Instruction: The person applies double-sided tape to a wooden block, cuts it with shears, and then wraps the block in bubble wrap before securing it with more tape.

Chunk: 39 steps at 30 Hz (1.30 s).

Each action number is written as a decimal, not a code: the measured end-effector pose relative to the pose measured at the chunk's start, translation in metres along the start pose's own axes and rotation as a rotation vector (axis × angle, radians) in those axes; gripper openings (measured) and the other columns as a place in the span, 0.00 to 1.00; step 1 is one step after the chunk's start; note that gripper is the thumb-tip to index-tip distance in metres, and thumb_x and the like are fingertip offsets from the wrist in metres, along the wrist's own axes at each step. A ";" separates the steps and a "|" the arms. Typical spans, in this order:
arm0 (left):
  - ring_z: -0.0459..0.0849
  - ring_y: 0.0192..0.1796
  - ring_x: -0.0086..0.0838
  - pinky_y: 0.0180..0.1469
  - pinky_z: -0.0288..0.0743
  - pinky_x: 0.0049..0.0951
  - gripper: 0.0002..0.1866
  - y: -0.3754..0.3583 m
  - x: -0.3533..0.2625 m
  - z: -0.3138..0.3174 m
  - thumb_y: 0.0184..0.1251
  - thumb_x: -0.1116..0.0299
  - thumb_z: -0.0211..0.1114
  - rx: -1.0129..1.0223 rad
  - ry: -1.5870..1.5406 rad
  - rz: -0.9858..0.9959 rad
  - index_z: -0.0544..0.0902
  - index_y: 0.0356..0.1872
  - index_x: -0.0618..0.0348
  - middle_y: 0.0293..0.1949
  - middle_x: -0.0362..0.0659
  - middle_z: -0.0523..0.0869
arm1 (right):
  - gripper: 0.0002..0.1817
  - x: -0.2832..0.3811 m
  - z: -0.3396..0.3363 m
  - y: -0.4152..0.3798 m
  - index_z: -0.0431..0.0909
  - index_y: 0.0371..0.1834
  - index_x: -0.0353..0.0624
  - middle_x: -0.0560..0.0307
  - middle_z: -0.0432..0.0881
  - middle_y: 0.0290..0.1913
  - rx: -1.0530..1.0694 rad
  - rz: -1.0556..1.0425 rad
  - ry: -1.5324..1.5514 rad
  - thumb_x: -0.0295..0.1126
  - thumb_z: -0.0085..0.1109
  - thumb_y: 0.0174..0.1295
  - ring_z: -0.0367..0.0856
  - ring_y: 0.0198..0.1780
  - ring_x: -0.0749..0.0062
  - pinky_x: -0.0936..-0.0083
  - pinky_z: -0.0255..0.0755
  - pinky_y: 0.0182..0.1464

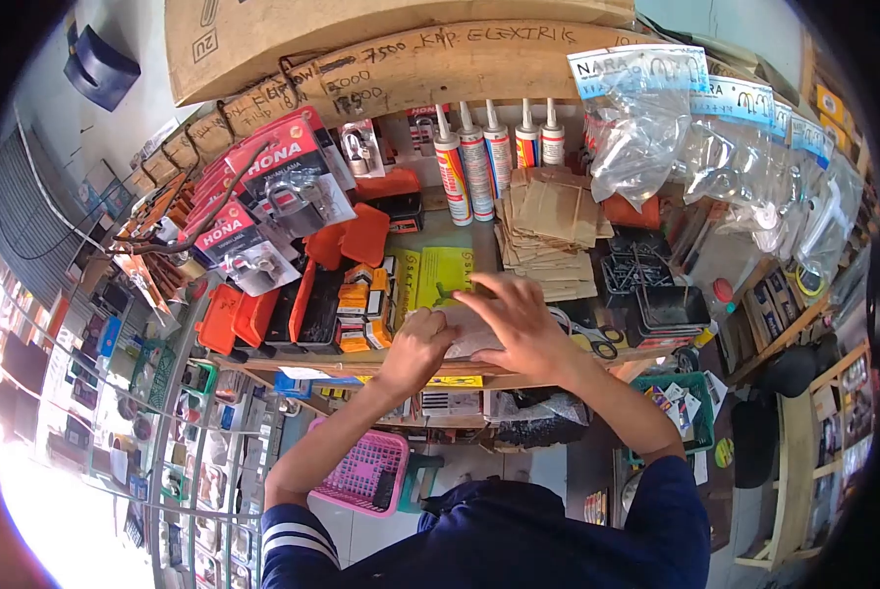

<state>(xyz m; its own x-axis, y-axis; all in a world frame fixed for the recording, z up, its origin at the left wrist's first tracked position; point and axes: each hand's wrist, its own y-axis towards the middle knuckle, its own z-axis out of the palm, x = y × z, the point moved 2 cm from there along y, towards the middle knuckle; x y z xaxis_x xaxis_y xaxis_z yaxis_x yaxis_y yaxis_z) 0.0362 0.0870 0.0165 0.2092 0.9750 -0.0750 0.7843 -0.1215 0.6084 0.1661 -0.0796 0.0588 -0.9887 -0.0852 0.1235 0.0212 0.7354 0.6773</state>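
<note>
My left hand [418, 346] is closed in a fist above the front of the shelf, and what its fingers hold, if anything, is hidden. My right hand [521, 332] hovers beside it with thumb and fingers spread. Between the two hands lies a pale, flat piece [471, 332], partly covered by them; its kind is not clear. Behind the hands are yellow-green packets [440, 272]. Scissors [602, 337] with dark handles rest right of my right hand. Small orange-and-white boxes [355, 312] stand to the left of my left hand.
Several sealant tubes [472, 162] stand at the back beside a stack of cardboard pieces [550, 231]. Carded padlocks [285, 191] hang at left, clear plastic bags [641, 142] at right. A black bin of screws [639, 267] sits right. Below is a pink basket [363, 469].
</note>
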 end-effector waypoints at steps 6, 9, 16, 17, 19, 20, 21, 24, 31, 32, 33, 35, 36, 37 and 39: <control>0.80 0.39 0.41 0.39 0.77 0.38 0.15 -0.007 0.002 0.003 0.49 0.80 0.67 -0.072 0.118 0.142 0.85 0.41 0.62 0.33 0.45 0.78 | 0.18 -0.033 0.059 -0.015 0.88 0.54 0.49 0.65 0.88 0.55 0.049 -0.211 -0.127 0.33 0.69 0.58 0.82 0.62 0.74 0.63 0.67 0.73; 0.80 0.39 0.40 0.39 0.78 0.38 0.17 -0.008 0.005 0.001 0.48 0.80 0.68 -0.149 0.170 0.171 0.86 0.43 0.63 0.34 0.45 0.79 | 0.17 -0.036 0.064 -0.020 0.88 0.52 0.49 0.63 0.88 0.56 -0.012 -0.193 -0.049 0.30 0.67 0.58 0.83 0.62 0.70 0.65 0.73 0.71; 0.82 0.51 0.43 0.54 0.79 0.42 0.18 0.000 0.016 0.004 0.60 0.72 0.68 -0.098 0.107 0.061 0.84 0.53 0.62 0.45 0.46 0.83 | 0.18 -0.049 0.075 -0.025 0.88 0.55 0.48 0.61 0.88 0.58 -0.059 -0.241 -0.084 0.30 0.63 0.60 0.83 0.64 0.67 0.67 0.79 0.66; 0.81 0.58 0.46 0.59 0.78 0.43 0.22 0.007 0.013 -0.002 0.61 0.71 0.68 -0.058 0.089 0.043 0.81 0.58 0.62 0.51 0.49 0.83 | 0.19 -0.049 0.076 -0.024 0.87 0.55 0.48 0.61 0.88 0.57 -0.053 -0.248 -0.089 0.30 0.63 0.60 0.83 0.64 0.67 0.68 0.79 0.65; 0.79 0.65 0.48 0.64 0.77 0.44 0.25 0.008 0.014 -0.005 0.62 0.70 0.69 -0.018 0.070 0.014 0.79 0.62 0.63 0.58 0.51 0.82 | 0.18 -0.047 0.073 -0.023 0.87 0.55 0.48 0.61 0.88 0.57 -0.048 -0.255 -0.104 0.31 0.63 0.60 0.83 0.63 0.67 0.68 0.79 0.65; 0.76 0.69 0.48 0.67 0.75 0.45 0.29 0.005 0.018 -0.002 0.62 0.72 0.69 0.085 0.036 0.012 0.76 0.66 0.63 0.63 0.52 0.80 | 0.18 -0.046 0.072 -0.023 0.87 0.55 0.48 0.61 0.88 0.57 -0.041 -0.261 -0.120 0.31 0.63 0.60 0.84 0.63 0.66 0.68 0.79 0.65; 0.72 0.74 0.47 0.71 0.72 0.46 0.32 0.002 0.021 0.002 0.61 0.74 0.69 0.189 0.001 0.012 0.73 0.69 0.64 0.68 0.53 0.77 | 0.18 -0.045 0.073 -0.023 0.87 0.55 0.48 0.61 0.88 0.57 -0.038 -0.262 -0.117 0.31 0.63 0.60 0.84 0.63 0.66 0.68 0.79 0.65; 0.74 0.73 0.44 0.73 0.72 0.45 0.33 -0.003 0.020 0.007 0.57 0.78 0.69 0.119 0.030 0.029 0.75 0.68 0.64 0.69 0.52 0.78 | 0.18 -0.045 0.074 -0.025 0.88 0.54 0.48 0.61 0.88 0.57 -0.054 -0.270 -0.150 0.32 0.63 0.60 0.84 0.63 0.65 0.68 0.79 0.65; 0.82 0.67 0.44 0.71 0.75 0.44 0.26 -0.011 0.028 0.015 0.54 0.81 0.67 -0.050 0.017 0.081 0.83 0.58 0.65 0.60 0.50 0.86 | 0.17 -0.046 0.072 -0.022 0.89 0.53 0.49 0.62 0.89 0.56 -0.087 -0.229 -0.015 0.31 0.65 0.60 0.86 0.60 0.66 0.70 0.82 0.63; 0.83 0.65 0.43 0.70 0.77 0.43 0.25 -0.010 0.029 0.014 0.54 0.81 0.67 -0.046 -0.006 0.073 0.84 0.57 0.65 0.59 0.50 0.87 | 0.17 -0.047 0.071 -0.020 0.89 0.52 0.49 0.62 0.89 0.55 -0.102 -0.214 0.028 0.30 0.67 0.59 0.87 0.59 0.67 0.70 0.83 0.62; 0.84 0.64 0.43 0.69 0.78 0.43 0.24 -0.009 0.030 0.013 0.54 0.81 0.67 -0.041 -0.029 0.065 0.84 0.56 0.65 0.57 0.50 0.88 | 0.17 -0.048 0.071 -0.019 0.89 0.52 0.49 0.62 0.89 0.55 -0.100 -0.216 0.029 0.30 0.67 0.59 0.87 0.59 0.67 0.70 0.83 0.62; 0.84 0.63 0.43 0.68 0.79 0.43 0.24 -0.009 0.032 0.013 0.54 0.81 0.67 -0.055 -0.044 0.067 0.84 0.56 0.65 0.57 0.50 0.88 | 0.17 -0.046 0.065 -0.013 0.89 0.51 0.48 0.62 0.90 0.54 -0.091 -0.176 0.114 0.29 0.69 0.57 0.89 0.56 0.66 0.69 0.84 0.59; 0.85 0.63 0.43 0.67 0.80 0.42 0.23 -0.008 0.033 0.013 0.54 0.81 0.67 -0.068 -0.058 0.072 0.85 0.55 0.65 0.57 0.51 0.88 | 0.17 -0.047 0.063 -0.011 0.89 0.51 0.48 0.62 0.90 0.54 -0.092 -0.172 0.112 0.29 0.69 0.57 0.89 0.56 0.66 0.69 0.84 0.59; 0.85 0.63 0.43 0.67 0.80 0.42 0.23 -0.008 0.034 0.013 0.54 0.81 0.67 -0.066 -0.061 0.075 0.85 0.55 0.65 0.57 0.51 0.88 | 0.17 -0.047 0.062 -0.010 0.89 0.51 0.48 0.61 0.90 0.53 -0.077 -0.168 0.132 0.29 0.69 0.57 0.89 0.56 0.66 0.69 0.84 0.59; 0.86 0.61 0.43 0.66 0.80 0.42 0.23 -0.009 0.034 0.014 0.53 0.81 0.67 -0.081 -0.052 0.057 0.85 0.54 0.66 0.55 0.52 0.88 | 0.17 -0.049 0.063 -0.009 0.89 0.51 0.48 0.61 0.90 0.53 -0.062 -0.162 0.149 0.29 0.69 0.57 0.89 0.55 0.66 0.68 0.85 0.58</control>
<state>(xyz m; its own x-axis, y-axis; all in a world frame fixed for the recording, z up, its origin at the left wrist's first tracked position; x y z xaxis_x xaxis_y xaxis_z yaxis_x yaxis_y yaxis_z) 0.0446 0.1189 -0.0029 0.2838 0.9557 -0.0778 0.7211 -0.1592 0.6743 0.2045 -0.0398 0.0007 -0.9471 -0.3007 0.1125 -0.1224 0.6620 0.7395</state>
